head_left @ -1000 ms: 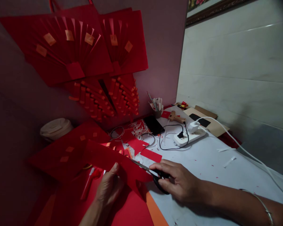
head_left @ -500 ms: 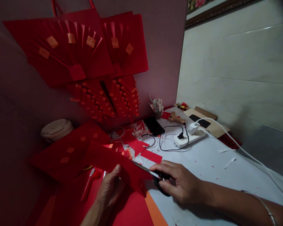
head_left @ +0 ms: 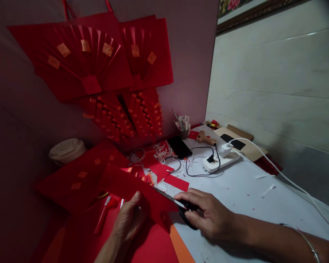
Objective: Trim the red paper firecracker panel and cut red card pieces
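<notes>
My left hand [head_left: 130, 217] grips a sheet of red paper [head_left: 126, 182] by its near edge, thumb on top and the other fingers hidden beneath. In my right hand [head_left: 208, 213] is a pair of black-handled scissors [head_left: 188, 212], fingers in the loops. Their metal blades lie at the right part of the sheet's far edge; whether the blades bite into the paper I cannot tell. Under my left hand lie larger red sheets [head_left: 150, 243] and an orange sheet [head_left: 181, 246]. A red-handled tool [head_left: 102, 219] lies left of that hand.
Red paper decorations [head_left: 104, 69] hang on the wall. Behind my hands lie paper scraps [head_left: 161, 151], a phone [head_left: 179, 147], a glue gun [head_left: 205, 138] and a power strip [head_left: 222, 160] with cables. A cup of pens [head_left: 183, 128] stands by the wall, a white cloth bundle [head_left: 67, 150] at left.
Hardly anything differs. The whole view has shifted slightly; both hands, the scissors and the red sheet keep almost the same places relative to each other.
</notes>
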`<state>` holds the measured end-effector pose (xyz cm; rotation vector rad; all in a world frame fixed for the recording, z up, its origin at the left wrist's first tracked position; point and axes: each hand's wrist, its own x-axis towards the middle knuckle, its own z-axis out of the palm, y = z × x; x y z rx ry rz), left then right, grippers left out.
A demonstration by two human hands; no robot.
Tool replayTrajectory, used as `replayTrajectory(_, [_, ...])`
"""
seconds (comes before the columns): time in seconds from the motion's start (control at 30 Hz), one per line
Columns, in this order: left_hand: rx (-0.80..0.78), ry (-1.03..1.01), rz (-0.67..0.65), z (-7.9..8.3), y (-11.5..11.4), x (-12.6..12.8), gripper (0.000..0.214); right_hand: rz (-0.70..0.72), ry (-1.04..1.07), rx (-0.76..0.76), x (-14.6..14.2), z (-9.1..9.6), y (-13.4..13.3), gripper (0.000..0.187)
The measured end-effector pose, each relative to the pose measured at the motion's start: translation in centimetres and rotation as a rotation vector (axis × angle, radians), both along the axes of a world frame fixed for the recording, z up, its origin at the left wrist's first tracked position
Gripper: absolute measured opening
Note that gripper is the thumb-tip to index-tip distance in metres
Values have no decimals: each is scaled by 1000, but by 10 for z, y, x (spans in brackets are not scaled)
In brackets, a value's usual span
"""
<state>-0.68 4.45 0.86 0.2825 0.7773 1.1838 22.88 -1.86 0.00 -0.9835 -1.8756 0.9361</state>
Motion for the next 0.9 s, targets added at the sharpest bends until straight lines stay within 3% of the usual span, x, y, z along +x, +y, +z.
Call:
replayTrajectory(0.23, [31,4,-34,-6,1,-3,15,-4,-6,11,0,2,1,40])
replayTrajectory(0.43, [73,-19,-98,-9,1,-4,32,-35,-15,25,-1,2,0,44])
replayTrajectory(0.7, [59,5,-102,-5,-1,0,15,-20,10,16,-1,-1,0,43])
replayTrajectory(0.9, [47,30,-68,-5,-1,0,16,-18,21,25,-2,-3,0,42])
